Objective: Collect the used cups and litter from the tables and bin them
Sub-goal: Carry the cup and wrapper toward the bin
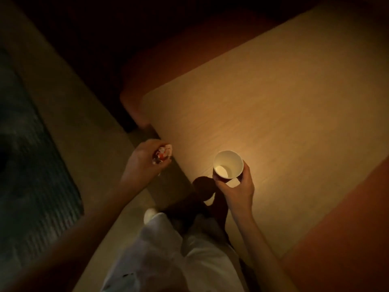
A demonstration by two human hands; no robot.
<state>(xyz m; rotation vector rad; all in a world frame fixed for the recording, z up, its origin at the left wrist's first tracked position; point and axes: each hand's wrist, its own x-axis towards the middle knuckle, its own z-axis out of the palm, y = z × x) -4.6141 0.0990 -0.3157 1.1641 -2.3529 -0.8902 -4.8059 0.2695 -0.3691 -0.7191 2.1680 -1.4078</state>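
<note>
My right hand (236, 187) grips a paper cup (228, 164) around its lower part. The cup has a white inside and a dark red outside, stands upright and looks empty. It is held just above the near left part of the wooden table (273, 98). My left hand (143, 158) is closed on a crumpled wrapper (163, 154), white with red and dark marks. That hand is off the table's left edge, over the floor.
A red bench seat (134, 98) runs along the table's far side, and another red seat (347, 218) lies at the lower right. A pale floor strip (69, 114) and a dark ribbed mat (31, 165) are on the left. The scene is dim.
</note>
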